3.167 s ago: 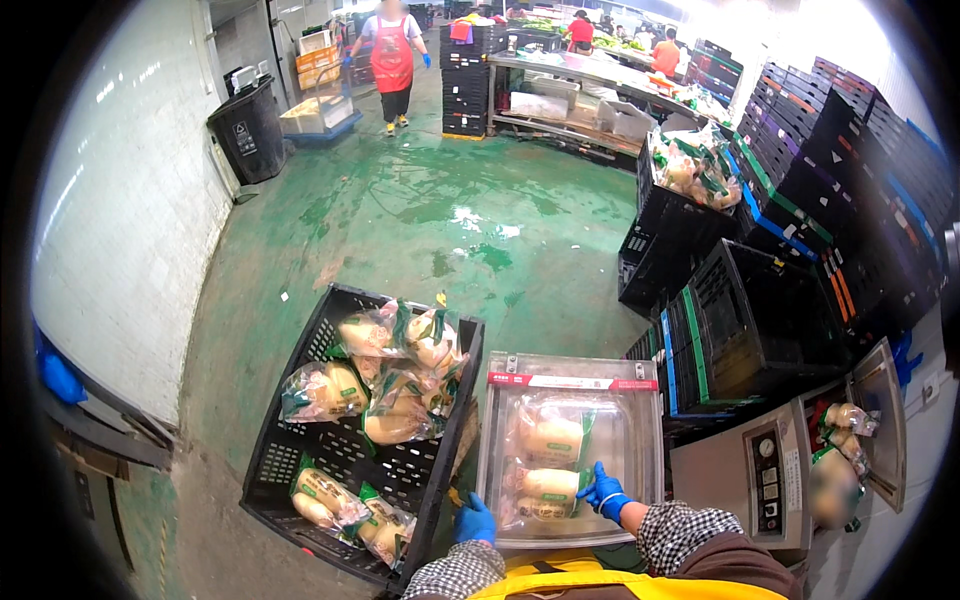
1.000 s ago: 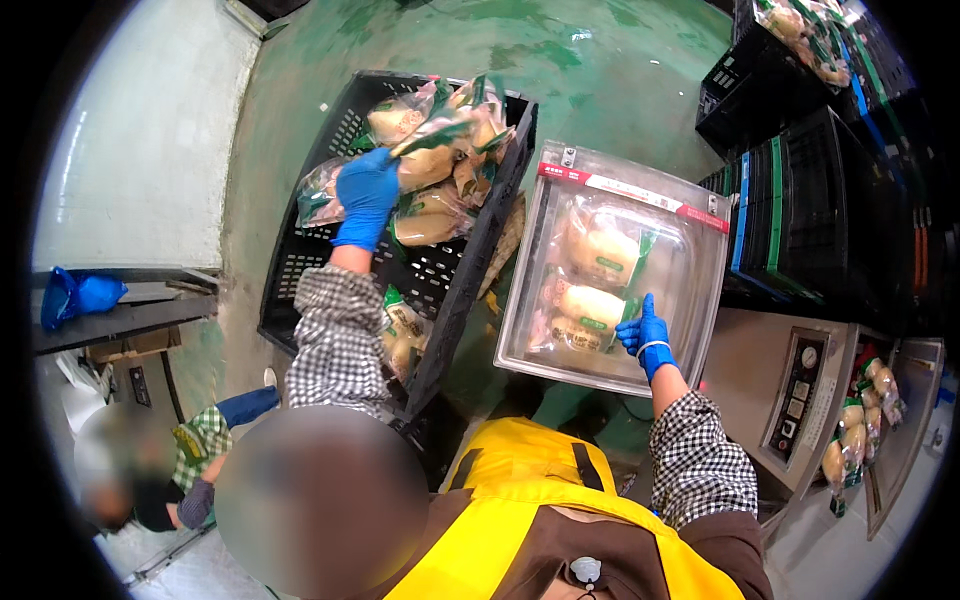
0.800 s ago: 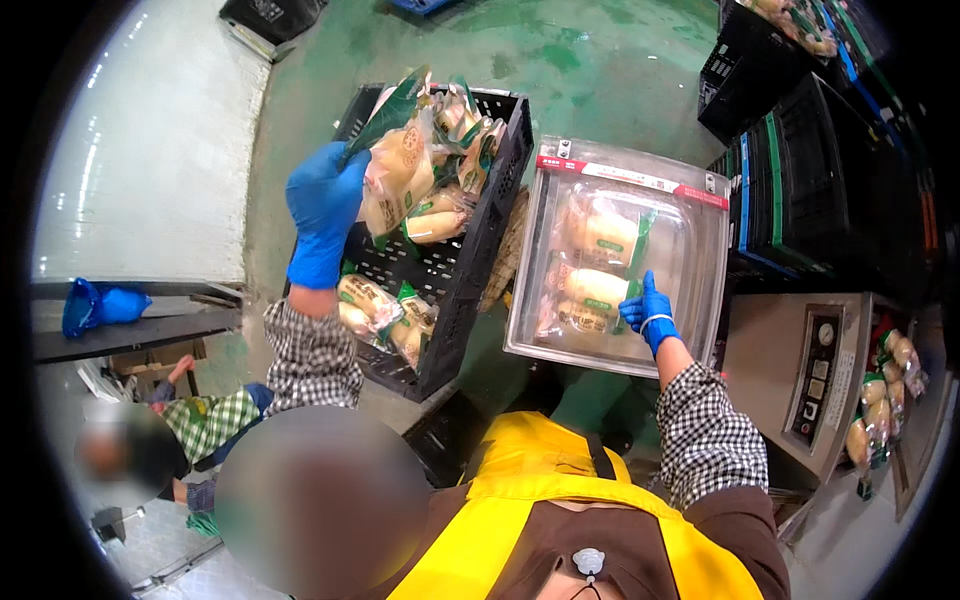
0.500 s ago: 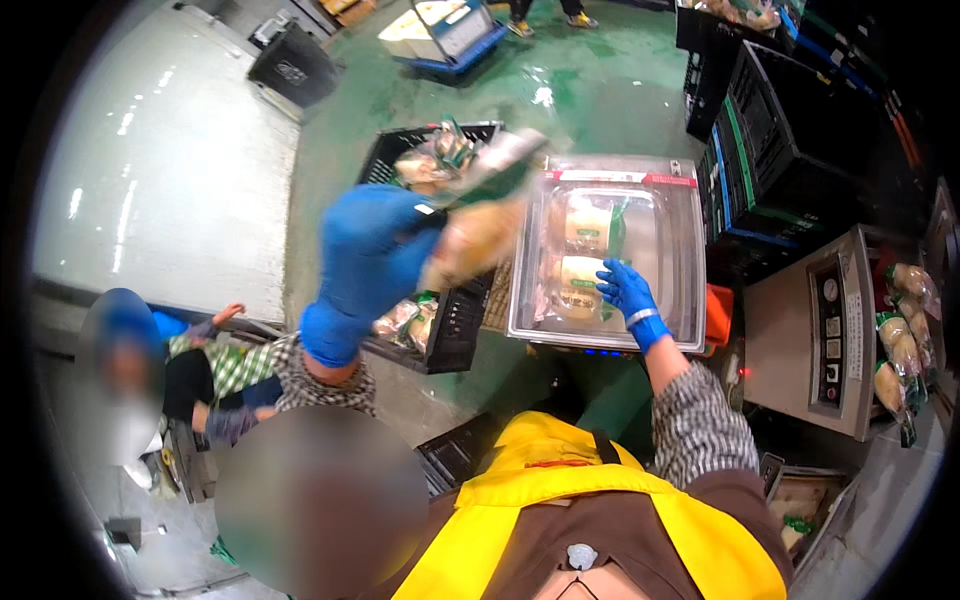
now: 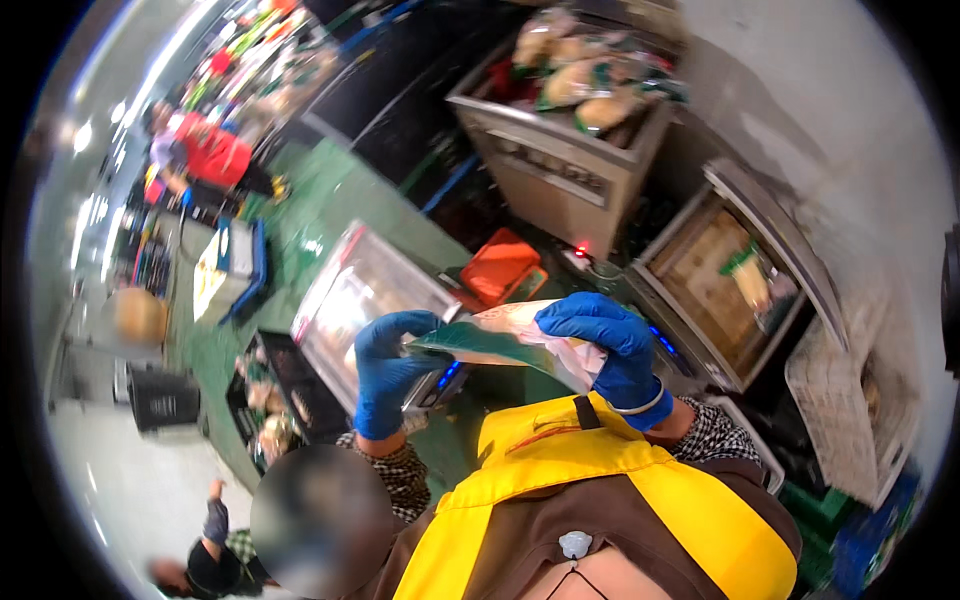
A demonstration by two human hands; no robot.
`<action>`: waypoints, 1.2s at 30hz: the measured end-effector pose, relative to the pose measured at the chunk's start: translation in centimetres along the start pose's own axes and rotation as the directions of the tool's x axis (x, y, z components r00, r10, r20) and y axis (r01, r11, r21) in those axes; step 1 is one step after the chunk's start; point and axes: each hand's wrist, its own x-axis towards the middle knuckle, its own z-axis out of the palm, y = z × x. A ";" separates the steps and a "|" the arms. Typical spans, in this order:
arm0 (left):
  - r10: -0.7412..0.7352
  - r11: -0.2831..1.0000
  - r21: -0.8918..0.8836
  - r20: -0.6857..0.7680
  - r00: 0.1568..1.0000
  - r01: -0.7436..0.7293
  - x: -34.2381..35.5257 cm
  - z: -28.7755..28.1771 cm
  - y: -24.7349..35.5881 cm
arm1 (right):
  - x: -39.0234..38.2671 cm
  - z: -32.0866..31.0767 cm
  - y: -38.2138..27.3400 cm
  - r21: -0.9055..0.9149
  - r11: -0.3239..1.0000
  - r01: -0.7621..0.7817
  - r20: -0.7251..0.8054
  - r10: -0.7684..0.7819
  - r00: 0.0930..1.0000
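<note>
In front of my chest I hold a green-and-clear plastic food bag (image 5: 500, 342) between both blue-gloved hands. My left hand (image 5: 390, 372) has thumb and fingers closed on the bag's left end. My right hand (image 5: 612, 355) grips its right end, fingers folded over the crumpled, pinkish part. What lies inside the bag is mostly hidden. Just beyond my left hand stands a packing machine with a clear lid (image 5: 372, 290). Ahead to the right, another machine stands with its lid (image 5: 780, 240) raised, a pale packaged food item (image 5: 750, 282) lying in its chamber.
Several pale food packs (image 5: 590, 85) lie on a steel machine (image 5: 545, 165) farther ahead. An orange bin (image 5: 503, 268) sits beyond my hands. A white plastic basket (image 5: 850, 400) is at right, a black crate (image 5: 300, 385) of packs at left. Other people are at left.
My view has swung to the right. My right hand has left the clear lid and now grips the bag too. My left hand has brought the bag in front of my chest.
</note>
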 end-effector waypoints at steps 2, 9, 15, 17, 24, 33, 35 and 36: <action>0.031 0.901 -0.433 0.056 0.998 -0.004 2.7 5.6 -1.3 | -1.0 -4.1 -0.7 -0.111 0.993 -0.037 -0.140 0.022 0.990; -0.121 0.718 -0.634 0.293 0.948 0.287 6.7 19.6 -5.0 | -5.8 -11.4 -1.5 0.152 0.962 -0.226 -0.544 0.272 0.794; -0.130 0.802 -0.473 0.456 0.880 0.364 11.3 21.7 -6.0 | -10.2 -15.5 0.9 -0.091 0.857 -0.507 -0.535 0.387 0.751; -0.009 0.920 -0.344 0.461 0.887 0.188 11.4 22.9 -3.7 | -12.9 -18.2 2.5 -0.361 0.705 -0.610 -0.486 0.416 0.768; 0.120 0.989 0.026 0.463 0.878 -0.149 14.4 20.0 -3.1 | -29.3 -27.5 12.2 -0.756 -0.343 -0.558 -0.577 0.752 0.319; -0.080 0.993 0.082 -0.040 0.996 0.083 11.1 23.7 -2.5 | -35.1 -33.3 9.1 -0.866 -0.243 -0.436 -0.450 0.757 0.473; -0.149 0.983 0.101 -0.039 0.988 0.153 10.6 26.5 -1.6 | -36.6 -33.9 8.5 -0.854 -0.223 -0.469 -0.466 0.728 0.503; -0.109 0.986 0.133 0.036 0.993 0.103 10.4 27.2 -1.3 | -36.1 -34.1 8.8 -0.808 -0.156 -0.569 -0.489 0.717 0.498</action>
